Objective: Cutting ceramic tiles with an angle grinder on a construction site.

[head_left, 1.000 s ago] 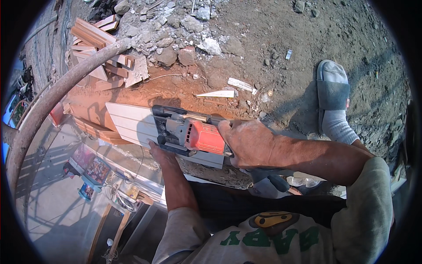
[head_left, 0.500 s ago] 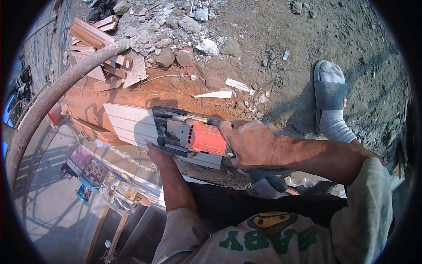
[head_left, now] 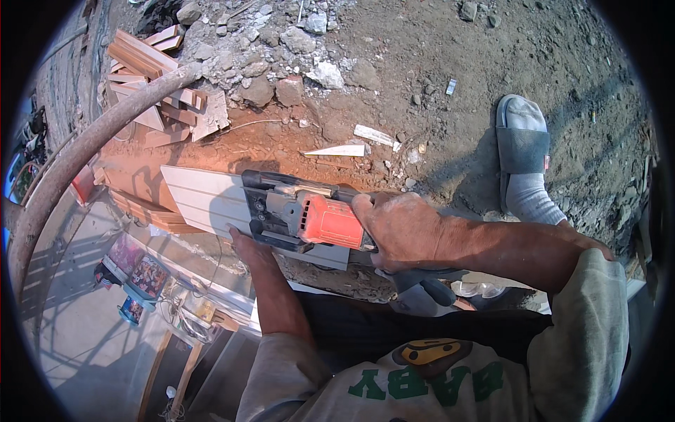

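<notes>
My right hand (head_left: 404, 228) is wrapped round the rear of a circular saw (head_left: 329, 222) with a red motor housing and a dark metal base. The saw lies flat on a pale grooved panel (head_left: 204, 198), which sticks out to the left and toward me from under it. At the panel's near edge, just left of the saw's base, my left hand (head_left: 245, 246) grips the panel with the thumb side on top; its other fingers are hidden below. The saw's blade cannot be made out.
Several reddish-brown strip offcuts (head_left: 144, 60) are heaped at the far left, beside a curved pipe (head_left: 105, 130). Stacked brown boards (head_left: 151, 211) lie left of the panel. White slivers (head_left: 337, 150) and rubble (head_left: 299, 41) lie beyond. A sandalled foot (head_left: 524, 141) rests at right.
The whole view has shifted slightly, moving the ground and foot a little left in the picture. Both hands keep their grip, and the saw stays at about the same place on the panel.
</notes>
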Motion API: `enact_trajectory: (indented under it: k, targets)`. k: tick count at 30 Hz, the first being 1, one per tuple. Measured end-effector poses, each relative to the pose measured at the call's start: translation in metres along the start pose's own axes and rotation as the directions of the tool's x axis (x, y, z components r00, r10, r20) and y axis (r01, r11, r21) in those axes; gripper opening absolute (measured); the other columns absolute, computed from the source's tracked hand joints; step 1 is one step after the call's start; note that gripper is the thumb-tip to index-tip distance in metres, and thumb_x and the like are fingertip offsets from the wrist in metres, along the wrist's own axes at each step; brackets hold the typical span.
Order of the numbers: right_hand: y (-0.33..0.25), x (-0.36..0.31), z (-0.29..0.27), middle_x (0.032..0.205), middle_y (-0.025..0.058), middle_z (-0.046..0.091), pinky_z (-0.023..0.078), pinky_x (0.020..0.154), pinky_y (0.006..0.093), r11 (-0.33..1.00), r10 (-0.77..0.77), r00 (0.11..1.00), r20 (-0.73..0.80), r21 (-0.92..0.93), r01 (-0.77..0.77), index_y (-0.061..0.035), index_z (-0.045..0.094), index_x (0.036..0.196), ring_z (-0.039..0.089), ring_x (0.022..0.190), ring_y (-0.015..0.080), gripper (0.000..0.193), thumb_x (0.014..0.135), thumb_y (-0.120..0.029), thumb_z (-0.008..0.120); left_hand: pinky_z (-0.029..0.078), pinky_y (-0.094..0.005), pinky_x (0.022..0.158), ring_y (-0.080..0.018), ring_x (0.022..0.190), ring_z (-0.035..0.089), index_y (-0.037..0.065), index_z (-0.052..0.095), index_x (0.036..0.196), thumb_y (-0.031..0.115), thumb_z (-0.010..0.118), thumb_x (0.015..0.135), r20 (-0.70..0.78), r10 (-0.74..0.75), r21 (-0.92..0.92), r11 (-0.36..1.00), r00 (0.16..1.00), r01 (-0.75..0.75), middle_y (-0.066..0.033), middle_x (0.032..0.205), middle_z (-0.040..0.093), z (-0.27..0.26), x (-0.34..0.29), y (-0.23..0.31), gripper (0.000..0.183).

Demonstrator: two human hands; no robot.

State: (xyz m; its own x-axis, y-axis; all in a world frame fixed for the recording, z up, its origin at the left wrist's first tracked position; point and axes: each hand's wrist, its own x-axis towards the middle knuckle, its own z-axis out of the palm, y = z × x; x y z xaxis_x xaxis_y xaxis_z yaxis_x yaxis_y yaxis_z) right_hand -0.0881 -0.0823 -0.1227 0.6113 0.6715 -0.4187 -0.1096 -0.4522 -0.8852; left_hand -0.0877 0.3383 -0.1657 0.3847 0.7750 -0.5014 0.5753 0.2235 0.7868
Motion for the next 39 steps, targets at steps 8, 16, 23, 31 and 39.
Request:
enact_trajectory:
  k: [8,16,23,31,39]
  targets:
    - [0.000,-0.007,-0.006,0.088,0.0243,0.063,0.054,0.072,0.0455,0.999,0.026,0.998,0.049,0.026,-0.028,0.0070,0.042,0.115,0.067,0.082,0.0389,0.066,0.068,-0.023,0.077,0.049,-0.0528,0.095,-0.0382,0.118,0.053,-0.006,0.033,0.141,0.041,0.052,0.097,-0.086,-0.021,0.011,1.000,0.996,0.022,-0.0226,0.139,0.044,0.005,-0.005,0.003,0.068]
    - [0.001,-0.009,-0.005,0.096,0.0252,0.061,0.053,0.078,0.0450,0.997,0.065,0.993,0.098,0.027,-0.068,0.0059,0.043,0.112,0.064,0.093,0.0389,0.062,0.068,-0.022,0.077,0.049,-0.0532,0.095,-0.0378,0.117,0.054,-0.007,0.035,0.140,0.040,0.053,0.096,-0.109,0.008,0.042,0.999,0.994,-0.003,-0.0226,0.138,0.046,0.006,-0.006,0.005,0.066]
    - [0.002,-0.013,-0.007,0.097,0.0250,0.060,0.053,0.080,0.0448,0.996,0.070,0.992,0.105,0.048,-0.076,0.0058,0.043,0.113,0.064,0.095,0.0391,0.063,0.069,-0.023,0.078,0.047,-0.0534,0.096,-0.0372,0.118,0.053,-0.005,0.036,0.140,0.041,0.053,0.096,-0.112,-0.003,0.064,0.998,0.994,0.010,-0.0214,0.138,0.046,0.009,-0.011,0.006,0.066]
    - [0.002,-0.016,-0.009,0.102,0.0255,0.059,0.053,0.080,0.0452,0.992,0.119,0.979,0.166,0.030,-0.126,0.0042,0.042,0.122,0.064,0.096,0.0392,0.070,0.071,-0.026,0.079,0.045,-0.0513,0.099,-0.0367,0.121,0.051,-0.005,0.036,0.141,0.043,0.054,0.096,-0.083,0.010,0.054,0.999,0.997,-0.006,-0.0208,0.138,0.046,0.016,-0.019,0.009,0.068]
    - [0.004,-0.020,-0.010,0.102,0.0256,0.060,0.053,0.079,0.0456,0.993,0.109,0.982,0.157,0.021,-0.114,0.0031,0.041,0.122,0.064,0.094,0.0392,0.070,0.072,-0.027,0.079,0.041,-0.0491,0.103,-0.0359,0.124,0.048,-0.005,0.037,0.141,0.045,0.051,0.097,-0.066,0.013,0.066,0.998,0.998,-0.008,-0.0207,0.140,0.045,0.009,-0.009,0.003,0.069]
